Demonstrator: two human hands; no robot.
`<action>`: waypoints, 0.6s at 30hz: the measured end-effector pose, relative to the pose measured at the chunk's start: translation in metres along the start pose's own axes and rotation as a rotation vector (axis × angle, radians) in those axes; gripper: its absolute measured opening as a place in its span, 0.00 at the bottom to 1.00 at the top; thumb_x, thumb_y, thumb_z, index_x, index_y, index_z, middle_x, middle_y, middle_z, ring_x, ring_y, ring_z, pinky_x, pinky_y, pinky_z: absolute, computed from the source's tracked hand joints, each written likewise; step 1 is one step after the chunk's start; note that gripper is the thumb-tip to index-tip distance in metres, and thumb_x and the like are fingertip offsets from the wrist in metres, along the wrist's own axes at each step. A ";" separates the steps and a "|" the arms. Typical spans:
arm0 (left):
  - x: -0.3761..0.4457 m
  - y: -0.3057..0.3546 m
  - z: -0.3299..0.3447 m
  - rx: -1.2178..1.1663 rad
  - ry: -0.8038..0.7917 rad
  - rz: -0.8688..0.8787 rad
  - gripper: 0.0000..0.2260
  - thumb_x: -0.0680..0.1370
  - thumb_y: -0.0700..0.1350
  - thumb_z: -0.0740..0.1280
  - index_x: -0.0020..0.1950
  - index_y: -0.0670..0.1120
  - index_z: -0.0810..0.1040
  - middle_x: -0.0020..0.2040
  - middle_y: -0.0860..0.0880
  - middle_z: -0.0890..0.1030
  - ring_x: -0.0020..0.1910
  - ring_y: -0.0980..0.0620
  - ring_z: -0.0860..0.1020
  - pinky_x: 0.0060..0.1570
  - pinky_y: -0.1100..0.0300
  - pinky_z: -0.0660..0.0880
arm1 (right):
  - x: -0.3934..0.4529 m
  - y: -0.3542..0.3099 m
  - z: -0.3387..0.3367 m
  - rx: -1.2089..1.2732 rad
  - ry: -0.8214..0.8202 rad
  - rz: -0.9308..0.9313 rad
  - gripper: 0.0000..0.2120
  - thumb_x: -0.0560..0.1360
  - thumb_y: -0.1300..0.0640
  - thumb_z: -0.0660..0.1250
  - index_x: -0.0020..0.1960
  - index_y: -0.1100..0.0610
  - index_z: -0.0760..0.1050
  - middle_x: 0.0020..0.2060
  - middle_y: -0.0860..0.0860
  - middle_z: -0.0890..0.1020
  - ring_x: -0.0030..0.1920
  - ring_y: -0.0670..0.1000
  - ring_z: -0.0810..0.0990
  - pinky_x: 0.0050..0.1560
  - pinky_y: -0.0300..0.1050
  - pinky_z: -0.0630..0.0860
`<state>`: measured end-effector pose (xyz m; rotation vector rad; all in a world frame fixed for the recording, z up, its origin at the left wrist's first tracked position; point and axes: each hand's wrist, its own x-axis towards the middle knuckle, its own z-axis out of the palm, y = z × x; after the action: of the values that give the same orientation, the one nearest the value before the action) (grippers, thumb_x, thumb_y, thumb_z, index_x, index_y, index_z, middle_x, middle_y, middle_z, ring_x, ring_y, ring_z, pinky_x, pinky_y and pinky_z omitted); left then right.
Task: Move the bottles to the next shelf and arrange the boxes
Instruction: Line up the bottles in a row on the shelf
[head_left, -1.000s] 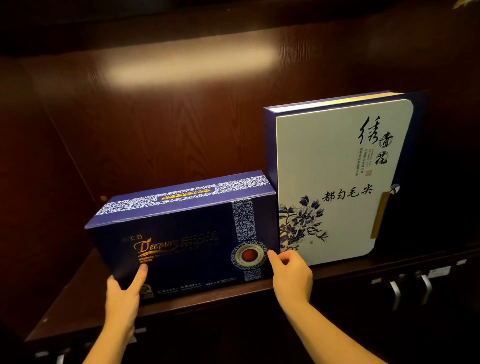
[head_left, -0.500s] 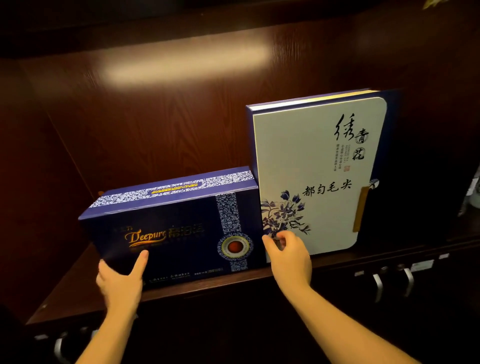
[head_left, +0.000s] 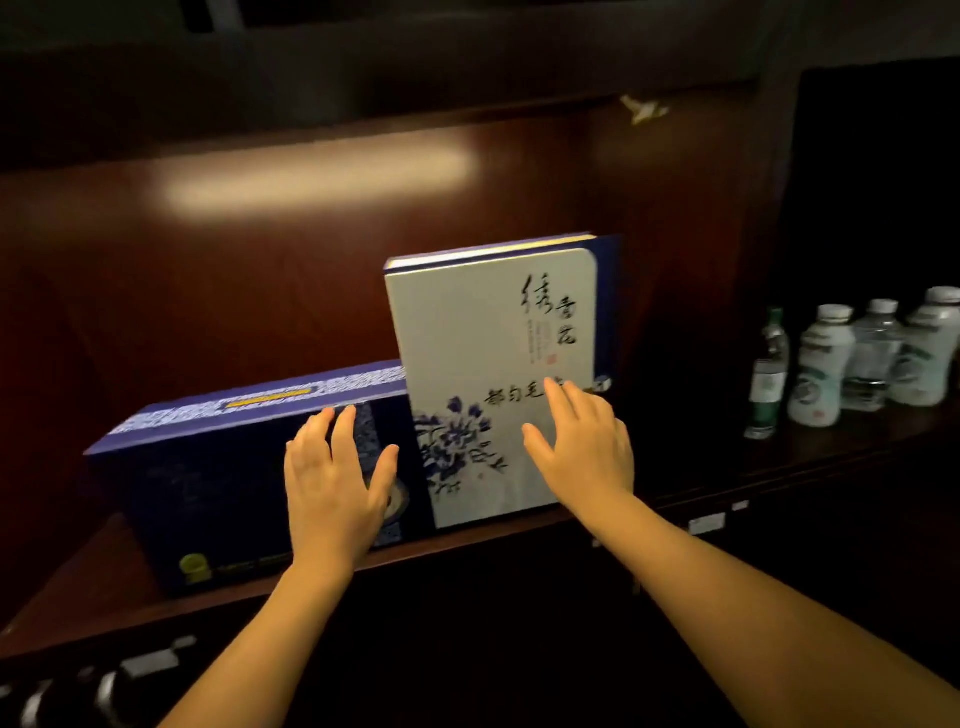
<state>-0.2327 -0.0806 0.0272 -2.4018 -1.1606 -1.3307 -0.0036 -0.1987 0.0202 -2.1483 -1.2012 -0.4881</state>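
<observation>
Both hands are open with fingers spread: the left hand (head_left: 332, 483) lies flat on the front of the dark blue box (head_left: 228, 488), and the right hand (head_left: 584, 447) lies flat on the tall white box (head_left: 483, 353). These two boxes stand touching on the wooden shelf (head_left: 78, 587), the blue one at 9 o'clock of the white one. Four bottles (head_left: 852, 364) stand in a row at 3 o'clock, well apart from the boxes.

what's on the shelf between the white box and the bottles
Nothing: in the head view, the shelf between the white box and the bottles is bare dark wood.
</observation>
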 end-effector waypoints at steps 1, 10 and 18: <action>0.004 0.013 0.000 -0.019 0.001 0.024 0.30 0.76 0.57 0.59 0.68 0.36 0.67 0.66 0.34 0.69 0.66 0.35 0.66 0.64 0.38 0.63 | 0.001 0.007 -0.010 -0.016 0.011 0.004 0.32 0.79 0.39 0.56 0.78 0.51 0.56 0.76 0.52 0.64 0.74 0.55 0.61 0.68 0.54 0.64; 0.006 0.123 0.030 -0.209 -0.029 0.152 0.28 0.76 0.56 0.60 0.69 0.38 0.65 0.67 0.34 0.68 0.67 0.35 0.65 0.65 0.40 0.61 | -0.012 0.098 -0.084 -0.165 0.100 0.125 0.30 0.79 0.41 0.55 0.78 0.50 0.56 0.76 0.52 0.63 0.75 0.56 0.60 0.69 0.57 0.61; 0.011 0.249 0.081 -0.284 -0.024 0.243 0.28 0.77 0.55 0.60 0.69 0.37 0.66 0.66 0.35 0.70 0.66 0.36 0.66 0.64 0.42 0.64 | 0.002 0.232 -0.115 -0.149 0.129 0.234 0.29 0.79 0.41 0.56 0.77 0.50 0.59 0.75 0.51 0.65 0.74 0.56 0.62 0.68 0.57 0.64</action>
<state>-0.0036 -0.2073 0.0419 -2.6539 -0.6920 -1.4714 0.1940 -0.3659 0.0285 -2.3077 -0.8530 -0.6184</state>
